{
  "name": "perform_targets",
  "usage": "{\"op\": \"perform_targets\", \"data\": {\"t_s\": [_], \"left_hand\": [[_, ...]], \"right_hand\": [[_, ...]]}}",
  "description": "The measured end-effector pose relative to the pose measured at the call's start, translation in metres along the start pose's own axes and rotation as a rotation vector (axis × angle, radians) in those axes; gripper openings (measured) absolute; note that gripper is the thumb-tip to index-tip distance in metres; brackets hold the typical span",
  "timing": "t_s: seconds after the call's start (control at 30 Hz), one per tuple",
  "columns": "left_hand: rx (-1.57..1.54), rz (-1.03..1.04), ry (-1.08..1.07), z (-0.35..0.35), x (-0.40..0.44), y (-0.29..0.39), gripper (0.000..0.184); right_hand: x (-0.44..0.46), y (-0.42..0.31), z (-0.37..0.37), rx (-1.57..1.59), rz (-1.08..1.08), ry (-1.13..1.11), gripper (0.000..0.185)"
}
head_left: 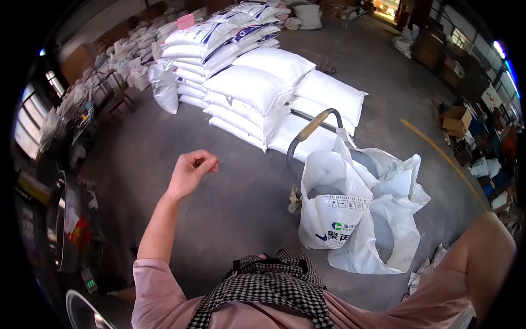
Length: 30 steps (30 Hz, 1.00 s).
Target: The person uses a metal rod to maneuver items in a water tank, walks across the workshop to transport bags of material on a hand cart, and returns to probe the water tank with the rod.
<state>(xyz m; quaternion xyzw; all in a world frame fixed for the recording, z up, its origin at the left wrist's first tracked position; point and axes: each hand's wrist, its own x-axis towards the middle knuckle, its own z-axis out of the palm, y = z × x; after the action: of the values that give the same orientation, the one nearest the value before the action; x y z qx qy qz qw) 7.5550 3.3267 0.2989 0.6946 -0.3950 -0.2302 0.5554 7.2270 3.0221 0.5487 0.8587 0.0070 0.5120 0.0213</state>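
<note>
My left hand (197, 167) hangs over the grey floor (241, 203), fingers curled together, thumb against them, no held item visible. Right hand runs past my view's edge, so I can't tell its fingers' state. Open white bags (323, 214), grey contents (383, 233) showing, stand right of the left hand, near a bent handle (313, 125); stacked white sacks (246, 86) lie farther ahead.

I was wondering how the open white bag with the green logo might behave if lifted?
The open white bag would probably flop where its thin upper edge creases. The grey contents inside suggest it may be fairly heavy and, being open on top, it might spill if tilted.
</note>
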Motion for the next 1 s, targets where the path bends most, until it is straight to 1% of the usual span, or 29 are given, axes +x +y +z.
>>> {"op": "perform_targets", "data": {"t_s": [0.13, 0.23, 0.33, 0.37, 0.43, 0.47, 0.5, 0.57, 0.6, 0.7, 0.77, 0.8, 0.87, 0.93, 1.0], "left_hand": [[-0.006, 0.047, -0.096, -0.012, 0.058, -0.013, 0.014], [0.008, 0.007, -0.186, -0.008, 0.105, -0.025, 0.015], [0.017, 0.054, -0.313, 0.000, 0.157, -0.023, 0.016], [0.033, 0.067, -0.324, 0.003, 0.174, -0.022, 0.016], [0.144, 0.078, -0.319, 0.002, 0.205, -0.017, 0.015], [0.255, 0.085, -0.336, 0.000, 0.220, -0.009, 0.014], [0.262, 0.098, -0.357, -0.003, 0.232, -0.012, 0.014], [0.126, 0.133, -0.348, -0.010, 0.261, -0.017, 0.013], [0.084, 0.109, -0.344, -0.011, 0.271, -0.018, 0.012], [0.142, 0.154, -0.433, -0.013, 0.315, -0.031, 0.013], [0.200, 0.174, -0.467, -0.004, 0.339, -0.029, 0.014], [0.145, 0.129, -0.516, 0.001, 0.351, -0.037, 0.014], [0.059, 0.162, -0.610, 0.019, 0.395, -0.048, 0.015], [0.014, 0.141, -0.707, 0.041, 0.431, -0.058, 0.014], [-0.024, 0.166, -0.806, 0.078, 0.474, -0.070, 0.015]], "right_hand": [[0.012, 0.005, 0.031, -0.039, 0.037, 0.000, 0.049], [0.016, 0.017, 0.054, -0.068, 0.075, 0.009, 0.048], [0.019, 0.035, 0.079, -0.091, 0.112, 0.022, 0.046], [0.022, 0.041, 0.086, -0.103, 0.117, 0.030, 0.046], [0.029, 0.057, 0.099, -0.126, 0.127, 0.050, 0.045], [0.033, 0.065, 0.106, -0.139, 0.132, 0.054, 0.045], [0.036, 0.073, 0.112, -0.152, 0.142, 0.050, 0.044], [0.045, 0.086, 0.124, -0.184, 0.153, 0.042, 0.043], [0.047, 0.093, 0.130, -0.194, 0.158, 0.036, 0.043], [0.056, 0.107, 0.143, -0.227, 0.180, 0.020, 0.042], [0.060, 0.115, 0.151, -0.240, 0.218, 0.000, 0.041], [0.065, 0.120, 0.154, -0.252, 0.234, -0.005, 0.040], [0.071, 0.116, 0.155, -0.331, 0.224, 0.004, 0.040], [0.069, 0.113, 0.162, -0.385, 0.240, 0.013, 0.039], [0.070, 0.109, 0.165, -0.458, 0.271, 0.032, 0.038]]}}
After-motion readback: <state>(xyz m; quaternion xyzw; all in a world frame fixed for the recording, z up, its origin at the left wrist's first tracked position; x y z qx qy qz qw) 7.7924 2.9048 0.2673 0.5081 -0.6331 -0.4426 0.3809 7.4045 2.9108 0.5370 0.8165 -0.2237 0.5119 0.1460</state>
